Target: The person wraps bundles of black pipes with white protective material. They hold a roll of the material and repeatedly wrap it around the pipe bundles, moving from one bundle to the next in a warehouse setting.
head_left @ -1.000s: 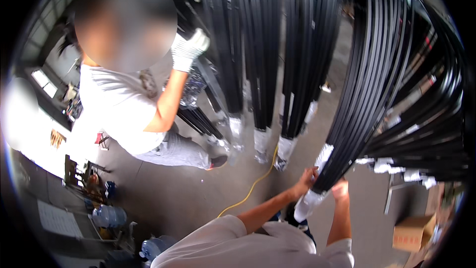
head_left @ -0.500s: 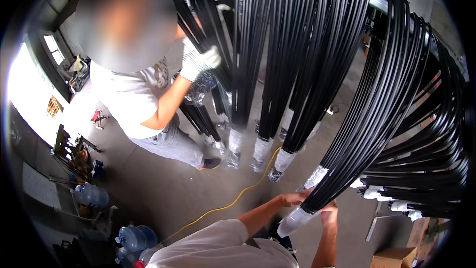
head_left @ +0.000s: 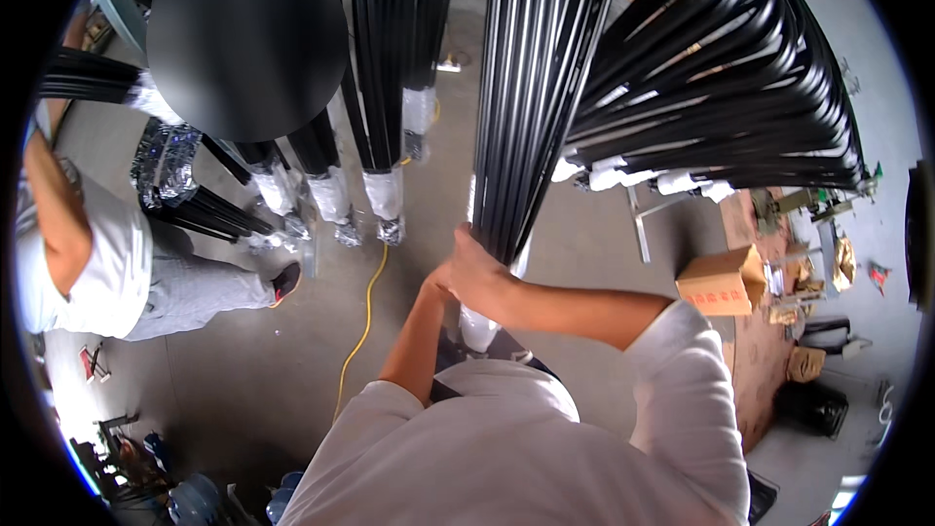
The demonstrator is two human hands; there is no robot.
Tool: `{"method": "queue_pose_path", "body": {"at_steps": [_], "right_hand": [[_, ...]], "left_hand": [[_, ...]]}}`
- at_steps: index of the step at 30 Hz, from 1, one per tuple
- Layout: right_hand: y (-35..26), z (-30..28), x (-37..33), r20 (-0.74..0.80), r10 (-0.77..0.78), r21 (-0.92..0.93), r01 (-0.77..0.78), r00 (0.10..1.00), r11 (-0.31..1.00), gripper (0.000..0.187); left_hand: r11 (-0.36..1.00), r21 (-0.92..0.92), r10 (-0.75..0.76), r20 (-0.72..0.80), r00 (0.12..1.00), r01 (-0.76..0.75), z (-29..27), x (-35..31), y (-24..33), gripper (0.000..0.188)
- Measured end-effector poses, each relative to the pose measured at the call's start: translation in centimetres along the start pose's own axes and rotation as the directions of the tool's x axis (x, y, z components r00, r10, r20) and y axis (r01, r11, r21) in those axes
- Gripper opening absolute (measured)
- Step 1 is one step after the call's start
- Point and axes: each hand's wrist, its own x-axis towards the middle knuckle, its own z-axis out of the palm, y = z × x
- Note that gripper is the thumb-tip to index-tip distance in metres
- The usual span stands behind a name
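Note:
A tall bundle of long black tubes [head_left: 516,136] hangs in front of me, its lower end sleeved in clear plastic wrap [head_left: 477,329]. My right forearm crosses over the front of the bundle. At the bundle's left edge, just above the wrapped end, my right hand [head_left: 479,273] is closed, fingers bent. My left hand [head_left: 443,278] sits close against it, partly covered by the right, its fingers curled too. Whatever lies between the fingers is hidden.
More black tube bundles [head_left: 375,68] with wrapped ends hang at left; a dense bent row [head_left: 721,68] hangs at right. A co-worker [head_left: 107,263] stands at far left. A yellow cable [head_left: 365,331] crosses the floor. A cardboard box [head_left: 721,281] stands at right.
My view has swung right and down. My right hand has moved from the bundle's right side across its front to the left edge, beside my left hand. The co-worker now appears farther left.

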Motion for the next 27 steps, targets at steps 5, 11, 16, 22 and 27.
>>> {"method": "queue_pose_path", "body": {"at_steps": [5,11,16,22,27], "right_hand": [[0.3,-0.7,1.9,0.193,-0.117,0.157,0.088,0.974,0.984,0.034],[3.2,-2.5,3.8,0.461,-0.241,0.178,0.177,0.854,0.968,0.037],[4.6,-1.5,4.3,0.465,-0.290,0.306,0.155,0.836,0.939,0.036],[4.7,-1.4,4.6,0.492,-0.225,0.248,0.112,0.841,0.962,0.034],[3.2,3.7,6.6,0.612,-0.064,0.140,-0.028,0.789,0.990,0.032]], "left_hand": [[1.000,0.005,0.009,0.032,0.999,-0.009,0.0,0.5,-0.2,0.056],[0.999,0.025,0.029,0.067,0.997,-0.031,0.3,1.8,-0.8,0.055],[0.997,0.056,0.054,0.099,0.994,-0.060,0.5,3.7,-1.3,0.054],[0.994,0.085,0.059,0.125,0.990,-0.070,-0.2,5.1,-1.5,0.053],[0.991,0.104,0.069,0.144,0.987,-0.084,-0.9,6.6,-1.8,0.052]]}}
